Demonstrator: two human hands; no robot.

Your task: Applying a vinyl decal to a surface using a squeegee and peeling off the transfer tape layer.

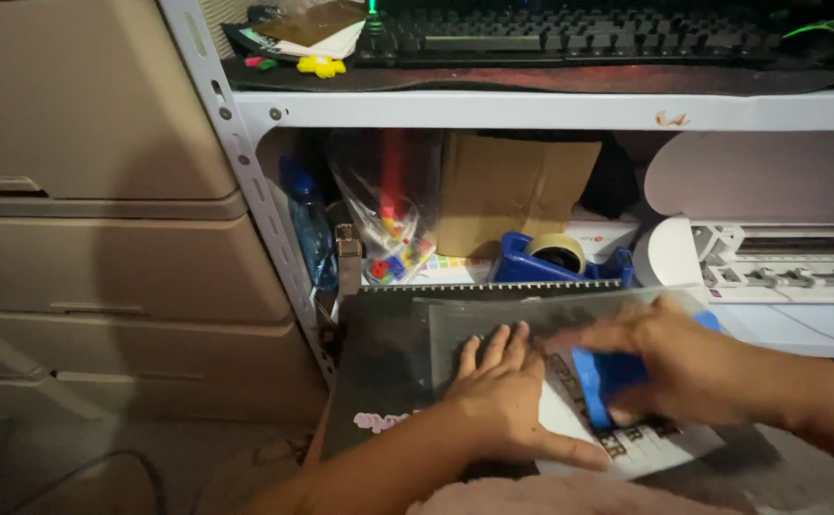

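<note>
My left hand [498,386] lies palm down on a clear plastic sheet [493,324], fingers spread and flat, thumb sticking out to the right, not gripping anything, just pressing. The forearm comes in from the bottom left. My right hand [670,358] reaches in from the right, and its fingers are wrapped round a blue scraper [600,381], held on edge against the sheet; this hand is blurry, so I can't say much beyond that. The two hands sit just beside each other.

The clear sheet covers a white sticker sheet [627,439] with rows of small dark shapes on it, and both rest on a dark cutting mat [384,367] that has a small pink label near its lower left corner. The mat sits right in front of me at the foot of a white metal shelf [551,110].

Under the shelf board: a folded brown cardboard piece [503,186] standing upright, a clear plastic bag [393,205] with red, yellow and blue bits left of it, a blue bottle [307,224] further left, and a blue tape dispenser [546,262] holding a roll of pale tape. To the right sits a white cutting machine [770,257]. On top of the shelf there's a dark keyboard [570,33] and a small yellow flower-shaped thing [322,65]. Beige drawers [93,191] fill the left side.
</note>
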